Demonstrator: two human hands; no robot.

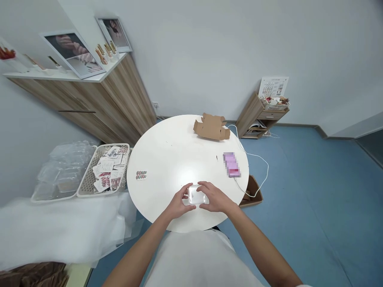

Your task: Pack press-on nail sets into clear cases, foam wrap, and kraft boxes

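Near the front edge of the round white table (161, 147), a small clear plastic box (196, 196) lies between my two hands. My left hand (180, 202) grips its left side, with thumb and fingers curled round it. From the right, my right hand (213, 198) holds the box with the thumb at the near edge and fingers at the far edge. What is inside the box cannot be made out. A card of several small coloured false nails (141, 175) rests on the table to the left.
A partly folded cardboard box (212, 127) lies at the table's far side. A pixelated purple phone-like object (231, 164) with a white cable (259, 156) is at the right. Left of the table stand a white basket (86, 184) of nail cards and clear plastic boxes (64, 167).
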